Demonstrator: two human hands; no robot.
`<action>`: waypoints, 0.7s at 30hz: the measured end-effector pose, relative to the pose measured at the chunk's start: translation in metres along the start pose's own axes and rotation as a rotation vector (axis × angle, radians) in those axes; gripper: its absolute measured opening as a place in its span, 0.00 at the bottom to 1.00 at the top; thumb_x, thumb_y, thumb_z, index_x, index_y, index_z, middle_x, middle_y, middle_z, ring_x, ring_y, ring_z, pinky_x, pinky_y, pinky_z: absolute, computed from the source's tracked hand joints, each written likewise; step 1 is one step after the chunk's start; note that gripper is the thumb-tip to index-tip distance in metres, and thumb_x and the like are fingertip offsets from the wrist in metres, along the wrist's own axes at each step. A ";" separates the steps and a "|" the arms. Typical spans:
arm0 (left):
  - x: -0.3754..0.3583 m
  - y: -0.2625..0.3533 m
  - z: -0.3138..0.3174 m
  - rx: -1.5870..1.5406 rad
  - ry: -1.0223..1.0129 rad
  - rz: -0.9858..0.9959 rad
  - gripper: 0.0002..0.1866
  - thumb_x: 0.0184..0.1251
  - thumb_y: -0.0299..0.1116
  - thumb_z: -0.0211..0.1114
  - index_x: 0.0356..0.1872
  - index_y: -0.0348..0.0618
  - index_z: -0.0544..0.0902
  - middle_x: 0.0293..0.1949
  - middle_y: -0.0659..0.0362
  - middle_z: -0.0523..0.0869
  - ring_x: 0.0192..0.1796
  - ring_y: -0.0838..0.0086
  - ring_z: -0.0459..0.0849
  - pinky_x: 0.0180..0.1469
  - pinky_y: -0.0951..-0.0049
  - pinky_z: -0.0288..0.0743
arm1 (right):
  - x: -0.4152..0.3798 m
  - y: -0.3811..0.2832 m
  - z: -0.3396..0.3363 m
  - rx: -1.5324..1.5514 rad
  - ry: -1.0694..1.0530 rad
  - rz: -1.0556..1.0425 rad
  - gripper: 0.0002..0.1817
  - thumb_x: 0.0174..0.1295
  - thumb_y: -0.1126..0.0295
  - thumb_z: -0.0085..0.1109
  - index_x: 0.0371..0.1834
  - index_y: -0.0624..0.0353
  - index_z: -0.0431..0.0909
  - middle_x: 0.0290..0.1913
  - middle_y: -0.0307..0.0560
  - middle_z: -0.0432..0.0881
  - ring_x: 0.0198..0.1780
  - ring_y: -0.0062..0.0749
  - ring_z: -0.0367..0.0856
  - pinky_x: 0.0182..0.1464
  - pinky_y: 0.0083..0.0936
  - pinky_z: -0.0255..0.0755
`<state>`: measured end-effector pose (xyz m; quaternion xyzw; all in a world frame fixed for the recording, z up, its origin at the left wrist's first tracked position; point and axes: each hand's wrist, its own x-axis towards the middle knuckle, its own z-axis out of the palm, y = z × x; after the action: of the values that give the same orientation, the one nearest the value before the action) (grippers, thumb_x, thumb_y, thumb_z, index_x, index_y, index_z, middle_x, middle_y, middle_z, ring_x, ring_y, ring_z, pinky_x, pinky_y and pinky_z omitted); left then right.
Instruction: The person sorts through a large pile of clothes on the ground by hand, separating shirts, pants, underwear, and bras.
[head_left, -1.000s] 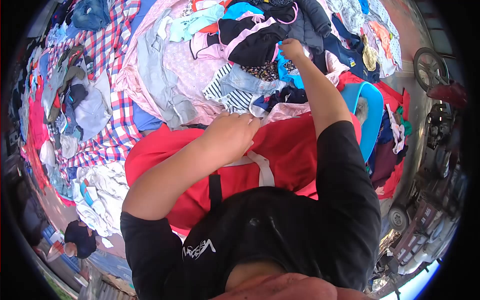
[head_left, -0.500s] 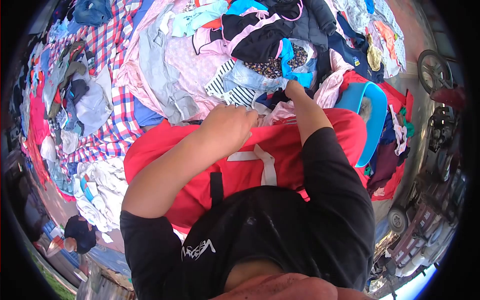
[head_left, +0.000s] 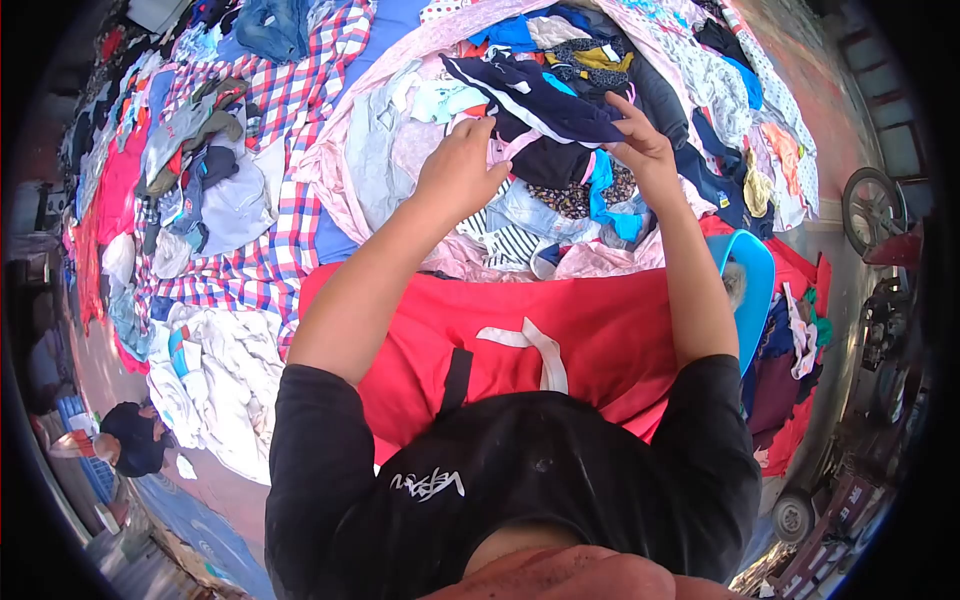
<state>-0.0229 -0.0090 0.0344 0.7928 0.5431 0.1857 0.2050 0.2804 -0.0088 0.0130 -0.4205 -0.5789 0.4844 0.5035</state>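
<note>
A navy garment with a white stripe (head_left: pixel 540 98) is raised over the clothes pile, stretched toward both hands. My right hand (head_left: pixel 642 143) grips its right end, the thumb and a finger showing near the dark cloth. My left hand (head_left: pixel 462 165) is closed at the left side, a pink-edged piece of cloth between its fingers. Below the hands lie a black garment (head_left: pixel 550 163), a striped black-and-white piece (head_left: pixel 515 235), a turquoise strip (head_left: pixel 601 190) and light denim (head_left: pixel 540 215), all on a pink sheet (head_left: pixel 330 175).
Red cloth (head_left: pixel 520 310) covers my lap. A blue plastic chair (head_left: pixel 757 290) stands at the right. Checkered cloth (head_left: pixel 305 150) with more clothes spreads left. A person (head_left: pixel 135 440) is at the lower left. Wheels (head_left: pixel 873 205) and vehicles stand far right.
Both hands have moved up and forward from near my lap. The navy garment is now lifted between them. The view has shifted, so the piles appear farther right.
</note>
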 end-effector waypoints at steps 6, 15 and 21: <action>0.006 0.014 -0.007 0.024 0.374 0.190 0.42 0.51 0.30 0.73 0.73 0.48 0.69 0.74 0.35 0.61 0.77 0.41 0.58 0.77 0.45 0.52 | -0.027 -0.038 0.006 0.365 -0.121 -0.152 0.12 0.62 0.79 0.66 0.49 0.62 0.86 0.72 0.61 0.71 0.67 0.39 0.77 0.69 0.35 0.68; -0.001 0.040 0.034 -1.054 -0.657 0.064 0.42 0.60 0.37 0.77 0.74 0.37 0.67 0.67 0.50 0.76 0.70 0.66 0.73 0.72 0.63 0.66 | -0.024 -0.044 0.028 0.975 -0.181 0.050 0.09 0.64 0.79 0.47 0.43 0.65 0.78 0.71 0.68 0.68 0.71 0.61 0.72 0.69 0.50 0.72; 0.006 0.036 0.036 -1.034 -0.627 -0.104 0.21 0.63 0.31 0.73 0.56 0.35 0.81 0.46 0.60 0.88 0.48 0.78 0.84 0.54 0.74 0.77 | -0.022 -0.042 0.018 0.990 -0.033 0.170 0.14 0.69 0.78 0.45 0.52 0.64 0.79 0.64 0.60 0.77 0.65 0.49 0.79 0.67 0.41 0.76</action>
<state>0.0257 -0.0192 0.0232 0.5799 0.3344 0.1729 0.7225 0.2658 -0.0402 0.0501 -0.1693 -0.2510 0.7468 0.5922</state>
